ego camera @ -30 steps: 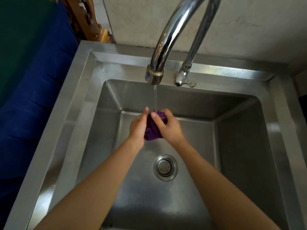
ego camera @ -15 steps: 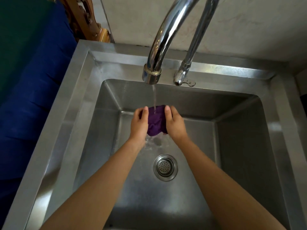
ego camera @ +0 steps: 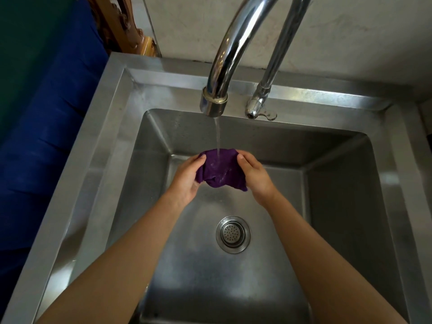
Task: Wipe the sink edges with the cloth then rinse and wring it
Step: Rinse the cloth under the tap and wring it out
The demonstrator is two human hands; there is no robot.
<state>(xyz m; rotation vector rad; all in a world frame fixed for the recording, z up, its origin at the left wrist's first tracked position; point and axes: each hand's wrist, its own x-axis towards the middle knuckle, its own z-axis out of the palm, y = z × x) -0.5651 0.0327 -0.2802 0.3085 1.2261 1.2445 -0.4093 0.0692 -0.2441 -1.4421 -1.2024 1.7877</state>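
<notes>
Steel sink point(ego camera: 112, 136) seen from above, basin deep, drain strainer point(ego camera: 233, 234) at bottom centre. Curved chrome faucet point(ego camera: 230, 54) arches over back rim; thin water stream point(ego camera: 218, 136) falls from spout. Purple cloth point(ego camera: 219, 170) spread under stream, water landing on its upper middle. Left hand point(ego camera: 187, 181) grips cloth's left edge, right hand point(ego camera: 256, 175) grips right edge, thumbs on top. Cloth sags between hands, above basin floor. Small lever tap point(ego camera: 259, 106) right of spout. Blue fabric point(ego camera: 46, 136) left of sink.
</notes>
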